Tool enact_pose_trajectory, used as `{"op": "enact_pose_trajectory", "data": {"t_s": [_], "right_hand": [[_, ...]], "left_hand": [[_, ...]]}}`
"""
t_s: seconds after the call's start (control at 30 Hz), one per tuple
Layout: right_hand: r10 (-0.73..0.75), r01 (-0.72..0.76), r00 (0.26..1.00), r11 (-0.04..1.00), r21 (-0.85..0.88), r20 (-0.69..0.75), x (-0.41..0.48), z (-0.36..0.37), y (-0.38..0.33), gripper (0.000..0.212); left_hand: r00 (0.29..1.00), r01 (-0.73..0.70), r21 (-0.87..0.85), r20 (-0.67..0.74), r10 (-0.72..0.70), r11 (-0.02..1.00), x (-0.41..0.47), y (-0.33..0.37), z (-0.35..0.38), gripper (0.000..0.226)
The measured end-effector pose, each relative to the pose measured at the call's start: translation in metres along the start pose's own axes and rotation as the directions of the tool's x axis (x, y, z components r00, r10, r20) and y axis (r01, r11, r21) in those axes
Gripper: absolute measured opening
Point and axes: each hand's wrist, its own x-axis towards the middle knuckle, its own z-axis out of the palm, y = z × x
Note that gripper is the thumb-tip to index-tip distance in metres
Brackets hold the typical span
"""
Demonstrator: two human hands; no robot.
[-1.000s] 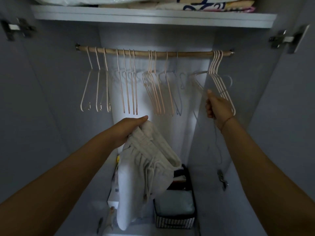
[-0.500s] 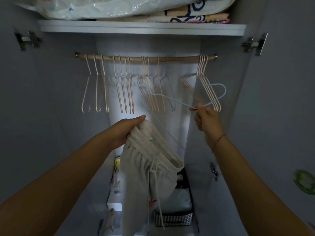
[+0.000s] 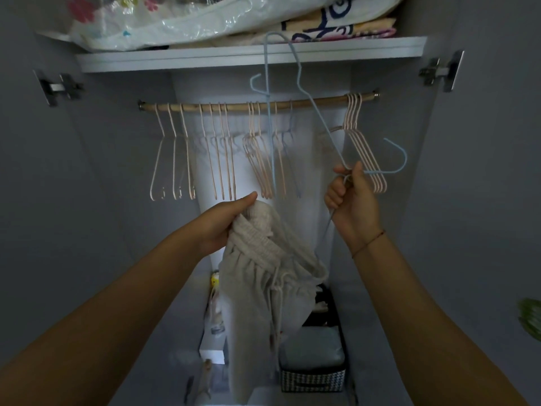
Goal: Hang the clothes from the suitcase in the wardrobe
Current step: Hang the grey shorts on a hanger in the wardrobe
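Note:
My left hand (image 3: 225, 222) grips the waistband of light grey drawstring trousers (image 3: 263, 291), which hang down in front of the wardrobe's lower part. My right hand (image 3: 349, 200) holds a pale blue wire hanger (image 3: 270, 124) by its neck, off the rail. The hanger is tilted up, its body reaching in front of the shelf and its hook pointing right. The wooden rail (image 3: 310, 101) crosses the wardrobe behind it, carrying several empty pink hangers (image 3: 219, 159). The suitcase is not in view.
A white shelf (image 3: 205, 58) above the rail bears a plastic-wrapped bundle (image 3: 164, 22) and folded bedding. At the wardrobe's bottom stand a checked fabric basket (image 3: 311, 379) and a white box (image 3: 212, 351). Both grey doors stand open, hinges (image 3: 58, 87) on each side.
My right hand took the blue hanger off the rail and swung its body upward, in front of the shelf. My left hand kept hold of the trousers. The view tilted up slightly.

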Motion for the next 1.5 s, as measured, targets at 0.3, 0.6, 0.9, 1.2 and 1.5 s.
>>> {"op": "enact_pose_trajectory", "data": {"t_s": [0.3,0.6,0.9,1.2,1.5], "right_hand": [[-0.033,0.029,0.998,0.997,0.065,0.062,0.014,0.013,-0.017,0.05],[0.039,-0.038,0.999,0.999,-0.014,0.022,0.012,0.002,0.009,0.053],[0.116,-0.11,0.993,0.983,-0.145,0.031,0.003,-0.024,0.048,0.042],[0.138,-0.132,0.99,0.98,-0.146,0.027,0.002,-0.025,0.06,0.055],[0.161,-0.054,0.98,0.787,-0.615,0.119,-0.003,-0.047,0.047,0.04]], "left_hand": [[1.0,0.005,-0.026,-0.024,-0.006,1.0,0.003,-0.005,-0.012,0.045],[0.999,-0.022,-0.045,-0.028,0.021,0.999,0.007,-0.007,-0.009,0.042],[0.998,-0.012,-0.165,-0.069,0.001,0.986,0.008,-0.014,-0.022,0.047],[0.993,-0.072,-0.225,-0.109,0.048,0.972,0.008,-0.013,-0.024,0.047],[0.97,-0.178,-0.191,-0.2,0.139,0.965,0.001,-0.024,-0.066,0.034]]}}
